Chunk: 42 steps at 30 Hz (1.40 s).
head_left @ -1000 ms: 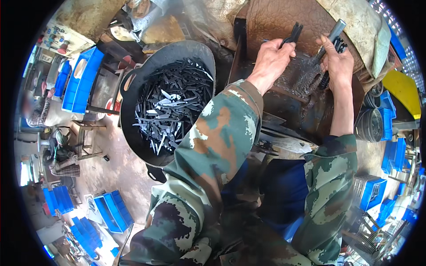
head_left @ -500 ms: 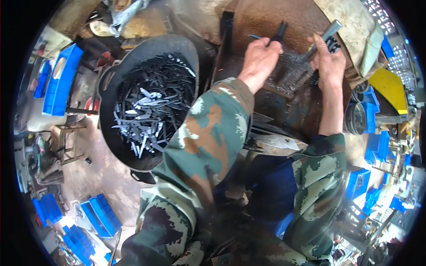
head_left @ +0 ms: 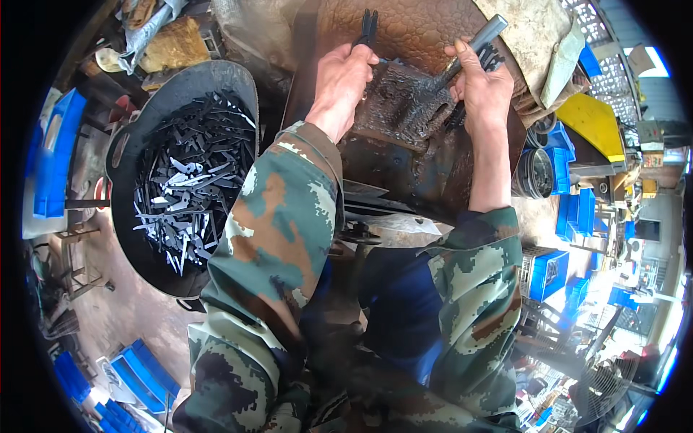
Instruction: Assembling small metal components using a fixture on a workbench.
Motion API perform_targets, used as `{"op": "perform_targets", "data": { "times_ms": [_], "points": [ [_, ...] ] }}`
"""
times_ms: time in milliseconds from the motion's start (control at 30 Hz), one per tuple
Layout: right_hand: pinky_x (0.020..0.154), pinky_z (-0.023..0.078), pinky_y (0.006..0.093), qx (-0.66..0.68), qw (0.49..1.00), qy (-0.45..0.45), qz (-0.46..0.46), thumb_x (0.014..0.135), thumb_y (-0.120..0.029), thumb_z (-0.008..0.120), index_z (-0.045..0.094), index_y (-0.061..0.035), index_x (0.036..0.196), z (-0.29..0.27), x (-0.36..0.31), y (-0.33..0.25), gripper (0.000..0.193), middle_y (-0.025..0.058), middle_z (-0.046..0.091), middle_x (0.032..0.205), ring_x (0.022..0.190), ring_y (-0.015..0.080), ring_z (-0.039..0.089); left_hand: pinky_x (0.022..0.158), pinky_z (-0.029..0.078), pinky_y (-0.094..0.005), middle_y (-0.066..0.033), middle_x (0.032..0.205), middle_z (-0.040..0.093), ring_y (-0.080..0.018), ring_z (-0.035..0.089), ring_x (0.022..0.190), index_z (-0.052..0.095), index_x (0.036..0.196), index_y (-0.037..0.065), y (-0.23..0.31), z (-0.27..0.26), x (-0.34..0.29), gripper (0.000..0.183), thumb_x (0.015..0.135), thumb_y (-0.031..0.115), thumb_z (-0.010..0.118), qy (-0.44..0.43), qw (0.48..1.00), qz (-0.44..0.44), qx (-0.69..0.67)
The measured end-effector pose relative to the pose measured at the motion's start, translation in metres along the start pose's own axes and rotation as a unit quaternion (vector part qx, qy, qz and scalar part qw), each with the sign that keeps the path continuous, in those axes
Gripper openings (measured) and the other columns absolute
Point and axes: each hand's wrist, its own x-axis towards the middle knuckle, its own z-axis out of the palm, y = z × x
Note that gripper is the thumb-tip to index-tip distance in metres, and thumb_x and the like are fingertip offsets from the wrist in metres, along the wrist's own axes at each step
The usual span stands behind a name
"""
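Note:
My left hand (head_left: 341, 85) is closed around dark narrow metal pieces (head_left: 369, 27), whose tips stick up beyond the fingers. It is above the left part of a wet-looking, dark metal block (head_left: 408, 105). My right hand (head_left: 482, 85) grips a grey metal bar (head_left: 489, 32), slanting from upper right down toward the block. More dark metal pieces (head_left: 492, 58) show beside that hand's fingers; how they are held is partly hidden. To the left, a black tub (head_left: 130, 238) contains many dark and shiny flat metal pieces (head_left: 189, 180).
A brown, stained metal surface (head_left: 426, 32) surrounds the block. Pale cloth (head_left: 530, 50) hangs at its right edge. Blue bins (head_left: 575, 215) and a round dark container (head_left: 535, 173) stand to the right; another blue bin (head_left: 54, 162) is at far left. A fan (head_left: 605, 382) is lower right.
The whole view has shifted, so tub, block and hands appear farther left. Both hands keep their grips. A thin bluish strip beside my left hand no longer shows.

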Motion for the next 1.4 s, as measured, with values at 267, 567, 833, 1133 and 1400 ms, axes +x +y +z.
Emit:
{"op": "perform_targets", "data": {
  "times_ms": [267, 567, 833, 1133, 1400],
  "points": [
    [0.039, 0.04, 0.0246, 0.003, 1.0, -0.003, 0.003, 0.094, -0.017, 0.069, 0.062, 0.0017, 0.11, 0.001, -0.001, 0.001, 0.026, 0.008, 0.074, 0.088, 0.043, 0.0066, 0.045, 0.047, 0.03, -0.022, 0.004, 0.067, 0.052, -0.004, 0.038, 0.052, 0.064, 0.088, 0.007, -0.002, 0.0, 0.0, 0.016, 0.094, 0.02, 0.056, -0.005, 1.0, -0.008, -0.003],
    [0.041, 0.039, 0.0256, 0.0, 1.0, 0.004, 0.005, 0.094, -0.017, 0.069, 0.064, 0.0, 0.109, 0.004, -0.003, 0.001, 0.023, 0.0101, 0.074, 0.09, 0.043, 0.0069, 0.041, 0.046, 0.031, -0.022, 0.0037, 0.067, 0.052, -0.0039, 0.038, 0.052, 0.064, 0.09, 0.006, -0.001, -0.002, 0.0, 0.021, 0.098, 0.022, 0.052, -0.003, 1.0, -0.007, 0.006],
    [0.041, 0.04, 0.0258, -0.001, 1.0, 0.011, -0.002, 0.094, -0.017, 0.07, 0.063, 0.0018, 0.111, 0.005, -0.003, 0.003, 0.027, 0.0099, 0.074, 0.09, 0.043, 0.007, 0.042, 0.046, 0.032, -0.022, 0.0036, 0.067, 0.052, -0.0038, 0.038, 0.051, 0.064, 0.091, 0.006, 0.002, -0.004, -0.003, 0.019, 0.097, 0.021, 0.053, -0.003, 1.0, -0.005, 0.005],
    [0.04, 0.041, 0.0266, -0.032, 0.999, 0.029, 0.002, 0.094, -0.018, 0.07, 0.062, 0.0021, 0.11, 0.006, -0.004, -0.003, 0.027, 0.0082, 0.073, 0.087, 0.043, 0.0083, 0.046, 0.044, 0.031, -0.0219, 0.0039, 0.066, 0.052, -0.0034, 0.038, 0.05, 0.063, 0.09, 0.005, 0.026, 0.003, -0.024, 0.018, 0.096, 0.02, 0.055, -0.019, 1.0, 0.014, 0.01],
    [0.04, 0.038, 0.0267, 0.032, 0.996, -0.006, 0.08, 0.09, -0.016, 0.073, 0.066, 0.0008, 0.106, -0.015, -0.054, -0.025, 0.025, 0.0041, 0.066, 0.074, 0.043, 0.0083, 0.044, 0.041, 0.022, -0.0206, 0.0062, 0.067, 0.053, -0.0011, 0.032, 0.045, 0.069, 0.095, 0.006, 0.043, -0.002, -0.042, 0.018, 0.091, 0.022, 0.063, -0.051, 0.993, 0.083, 0.067]
  ]
}}
